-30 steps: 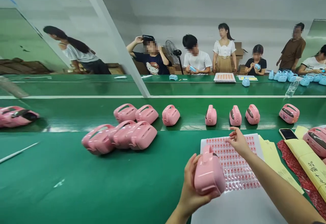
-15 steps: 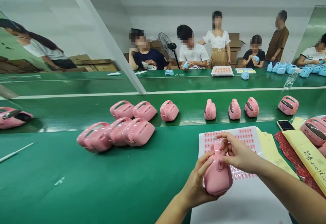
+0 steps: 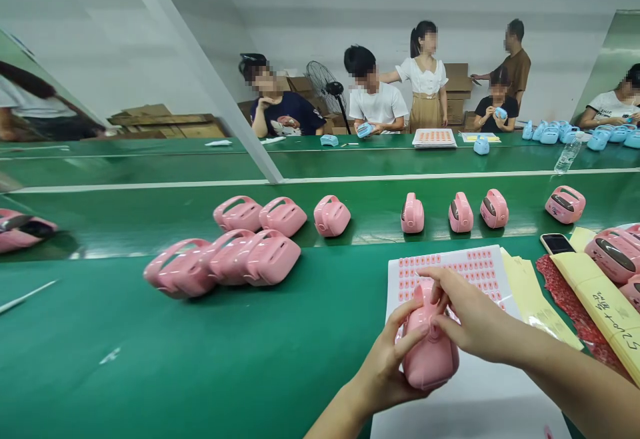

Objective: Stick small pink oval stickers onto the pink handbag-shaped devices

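Head view: at five o'clock, the left hand [image 3: 387,362] clamps the case [image 3: 431,364]; the right hand [image 3: 467,316] touches it, pinching I can't tell. Looks light, stiff, slick; best gripped round its body.

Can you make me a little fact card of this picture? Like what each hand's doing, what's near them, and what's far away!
Left hand: holding a pink case
Right hand: fingers against the same case, near its top; can't tell if they pinch something
Behind the held case: sticker sheet with rows of little pink shapes
To the left: a cluster of more pink cases
To the right: yellow papers, a phone
Table: green
Far side: people, blue cases, a bottle
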The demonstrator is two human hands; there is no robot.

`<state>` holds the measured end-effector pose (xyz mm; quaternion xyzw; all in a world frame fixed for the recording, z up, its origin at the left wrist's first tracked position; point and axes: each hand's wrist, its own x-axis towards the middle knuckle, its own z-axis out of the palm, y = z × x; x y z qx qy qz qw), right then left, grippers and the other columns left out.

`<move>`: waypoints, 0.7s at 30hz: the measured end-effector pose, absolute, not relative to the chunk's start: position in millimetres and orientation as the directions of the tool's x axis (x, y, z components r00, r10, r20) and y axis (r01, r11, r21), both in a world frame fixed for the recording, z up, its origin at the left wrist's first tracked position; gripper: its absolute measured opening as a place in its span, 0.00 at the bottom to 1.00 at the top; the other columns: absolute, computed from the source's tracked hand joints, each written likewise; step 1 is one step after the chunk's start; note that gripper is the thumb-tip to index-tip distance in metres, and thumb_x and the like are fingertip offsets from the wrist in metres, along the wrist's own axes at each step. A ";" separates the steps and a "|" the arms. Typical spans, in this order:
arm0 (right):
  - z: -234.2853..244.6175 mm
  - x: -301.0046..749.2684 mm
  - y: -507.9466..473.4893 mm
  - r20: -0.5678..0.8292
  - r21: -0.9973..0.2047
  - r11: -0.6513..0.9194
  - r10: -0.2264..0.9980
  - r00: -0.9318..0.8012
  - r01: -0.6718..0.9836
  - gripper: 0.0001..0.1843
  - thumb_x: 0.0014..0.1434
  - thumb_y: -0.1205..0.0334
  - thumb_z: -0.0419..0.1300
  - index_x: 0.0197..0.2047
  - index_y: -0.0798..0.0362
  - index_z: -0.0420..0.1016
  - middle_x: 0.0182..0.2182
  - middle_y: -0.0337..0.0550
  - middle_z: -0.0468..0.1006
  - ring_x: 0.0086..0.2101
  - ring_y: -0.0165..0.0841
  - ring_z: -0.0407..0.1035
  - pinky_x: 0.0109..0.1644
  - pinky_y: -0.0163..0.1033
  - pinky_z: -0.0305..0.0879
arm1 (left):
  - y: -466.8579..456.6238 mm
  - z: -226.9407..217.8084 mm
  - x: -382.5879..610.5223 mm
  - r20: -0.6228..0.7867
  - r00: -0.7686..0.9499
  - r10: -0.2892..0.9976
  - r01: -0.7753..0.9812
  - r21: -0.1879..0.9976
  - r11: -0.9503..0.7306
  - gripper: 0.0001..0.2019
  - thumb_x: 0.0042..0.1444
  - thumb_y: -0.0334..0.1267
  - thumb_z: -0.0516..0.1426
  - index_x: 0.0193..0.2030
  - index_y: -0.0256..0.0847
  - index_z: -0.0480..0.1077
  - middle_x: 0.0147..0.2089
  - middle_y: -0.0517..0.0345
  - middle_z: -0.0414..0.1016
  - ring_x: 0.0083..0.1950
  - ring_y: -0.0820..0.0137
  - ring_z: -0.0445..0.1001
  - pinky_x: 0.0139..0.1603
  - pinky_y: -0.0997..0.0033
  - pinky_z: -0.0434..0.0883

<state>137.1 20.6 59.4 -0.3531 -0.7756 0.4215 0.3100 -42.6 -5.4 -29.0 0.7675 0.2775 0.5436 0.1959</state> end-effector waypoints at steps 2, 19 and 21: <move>60.0 137.6 18.8 0.204 -0.853 0.428 0.801 -0.562 0.300 0.32 0.49 0.78 0.53 0.56 0.47 0.58 0.40 0.42 0.69 0.39 0.32 0.66 0.45 0.42 0.67 | -5.3 -30.5 -42.2 0.715 0.220 0.664 0.193 0.635 -0.748 0.43 0.22 0.28 0.70 0.52 0.56 0.70 0.52 0.41 0.70 0.50 0.46 0.72 0.44 0.46 0.70; -2.9 145.3 66.0 0.059 -0.953 0.250 0.713 -0.699 0.174 0.35 0.55 0.69 0.53 0.65 0.50 0.46 0.37 0.42 0.74 0.37 0.32 0.70 0.43 0.42 0.66 | -17.9 -34.0 -39.1 0.641 0.168 0.749 0.030 0.756 -0.654 0.44 0.17 0.28 0.70 0.50 0.52 0.72 0.52 0.41 0.68 0.53 0.39 0.66 0.49 0.40 0.64; -6.9 142.0 65.2 0.016 -0.959 0.200 0.745 -0.666 0.201 0.34 0.56 0.69 0.51 0.65 0.49 0.47 0.28 0.34 0.72 0.28 0.28 0.66 0.34 0.35 0.63 | -20.0 -30.8 -38.3 0.546 0.121 0.829 -0.036 0.837 -0.546 0.42 0.16 0.27 0.70 0.48 0.51 0.73 0.51 0.41 0.69 0.54 0.38 0.65 0.52 0.36 0.60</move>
